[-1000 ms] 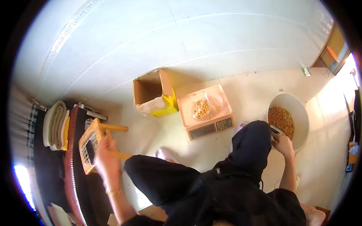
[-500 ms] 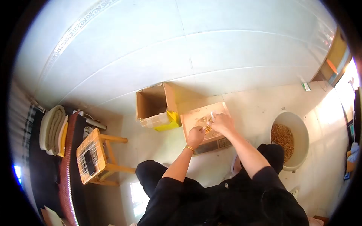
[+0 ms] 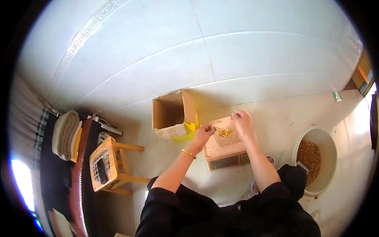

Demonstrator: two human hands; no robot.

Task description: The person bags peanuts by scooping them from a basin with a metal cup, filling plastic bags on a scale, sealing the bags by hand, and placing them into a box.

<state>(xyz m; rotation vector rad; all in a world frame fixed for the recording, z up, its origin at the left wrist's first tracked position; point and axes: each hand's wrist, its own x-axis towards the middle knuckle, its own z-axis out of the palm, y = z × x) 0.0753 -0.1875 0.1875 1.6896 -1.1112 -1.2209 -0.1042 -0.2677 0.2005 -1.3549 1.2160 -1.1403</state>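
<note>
A clear plastic bag [image 3: 225, 136] with yellow-brown kernels in it is above the platform of a pinkish scale [image 3: 213, 150]. My left hand [image 3: 203, 134], with a gold bracelet at the wrist, is closed on the bag's left edge. My right hand [image 3: 242, 121] pinches the bag's right edge, its fingers pressed together. The bag's mouth is spread between the two hands. On the right is a pale bucket [image 3: 331, 152] partly filled with brown kernels [image 3: 309, 158], with a scoop [image 3: 303, 166] lying at their left side.
An open cardboard box [image 3: 169, 111] with yellow on its side stands left of the scale. Further left, a wooden stool [image 3: 112, 164] bears a black phone [image 3: 102, 170]. Folded cloths [image 3: 66, 136] lie at the far left. A small green packet [image 3: 336, 96] is by the wall.
My left hand came from the stool and my right hand from the bucket's scoop to the bag. The bag's edges have since been drawn apart and the hands are wider apart.
</note>
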